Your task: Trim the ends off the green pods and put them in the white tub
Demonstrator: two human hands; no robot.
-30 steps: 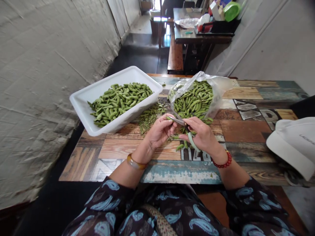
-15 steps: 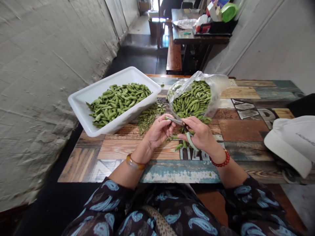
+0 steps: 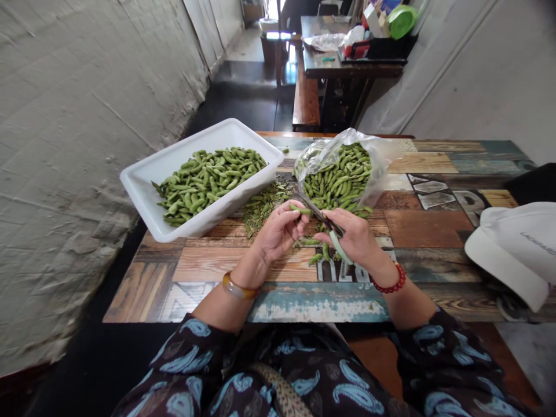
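from the head camera, the person's two bare hands meet above the middle of a patchwork-wood table (image 3: 243, 263). the left hand (image 3: 280, 231) is half curled, its thumb and forefinger pinched together on one green pod (image 3: 299, 209), which lies almost level and points right. the right hand (image 3: 354, 231) is closed around the handles of a pair of scissors (image 3: 319, 214), with the blades reaching left and far, just beside the pod's right end; whether the metal touches it i cannot tell. the blades look together or nearly so.

to the left stands a white plastic tub (image 3: 141, 179), set at a slant, with a broad heap of pods (image 3: 208, 179) inside. between the tub and the hands lies a loose spread of small green-brown scraps (image 3: 260, 214). on the far side of the right hand, a clear plastic bag (image 3: 382, 171) lies open toward the person, filled with more pods (image 3: 339, 179), a few at its near edge. some loose pods (image 3: 325, 252) rest on the wood under and beside the scissors.

a yellowish bangle (image 3: 238, 288) circles the left wrist and a red bead bracelet (image 3: 393, 281) the right; both sleeves are dark with blue paisley. at the right end of the table sits a white cap (image 3: 512, 249). farther off, a second table (image 3: 324, 26) holds a black tray (image 3: 382, 51) and a bright green round item (image 3: 402, 22), with a wooden bench (image 3: 306, 98) to its left.
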